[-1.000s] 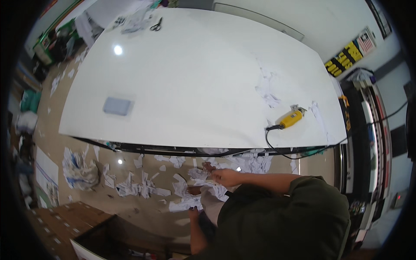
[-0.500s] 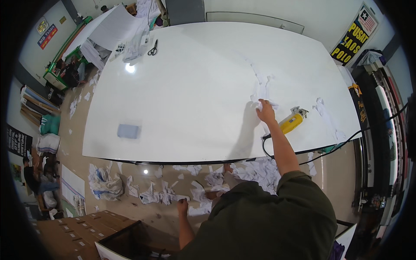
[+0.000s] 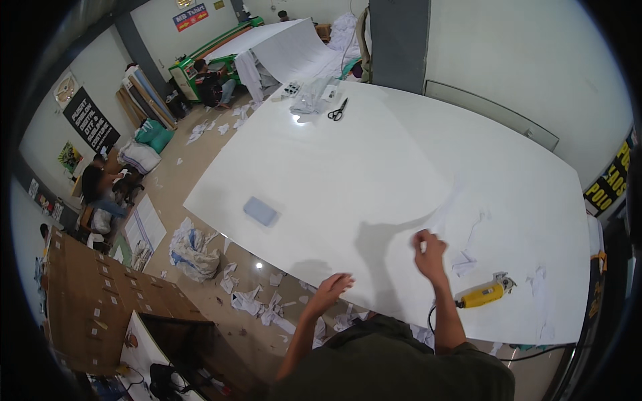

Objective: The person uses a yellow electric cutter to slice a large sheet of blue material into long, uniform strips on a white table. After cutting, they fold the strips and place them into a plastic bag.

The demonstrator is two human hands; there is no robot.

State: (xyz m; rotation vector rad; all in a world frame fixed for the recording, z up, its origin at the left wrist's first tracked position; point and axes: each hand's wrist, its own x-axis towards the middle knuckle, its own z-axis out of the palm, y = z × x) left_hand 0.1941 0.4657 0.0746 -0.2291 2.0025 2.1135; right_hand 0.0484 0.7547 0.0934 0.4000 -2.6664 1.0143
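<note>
A big white board (image 3: 374, 167) lies flat in front of me. My right hand (image 3: 428, 250) is over its near right part, fingers pinched on a thin white strip (image 3: 449, 204) that lifts off the surface and runs away from me. My left hand (image 3: 331, 289) rests at the board's near edge with fingers apart, holding nothing. A yellow power tool (image 3: 483, 294) with a black cable lies just right of my right hand. Torn white scraps (image 3: 465, 262) lie between the two.
A grey-blue block (image 3: 259, 211) sits on the board's left part, and scissors (image 3: 336, 110) lie near clear bags at the far end. Paper scraps (image 3: 257, 304) litter the floor below the near edge. Cardboard boxes (image 3: 100, 301) stand at left, and people sit farther off at left.
My left hand has come up from below the board to its near edge. My right hand has drawn back from the scraps by the yellow tool and now pinches the strip. The view has swung left.
</note>
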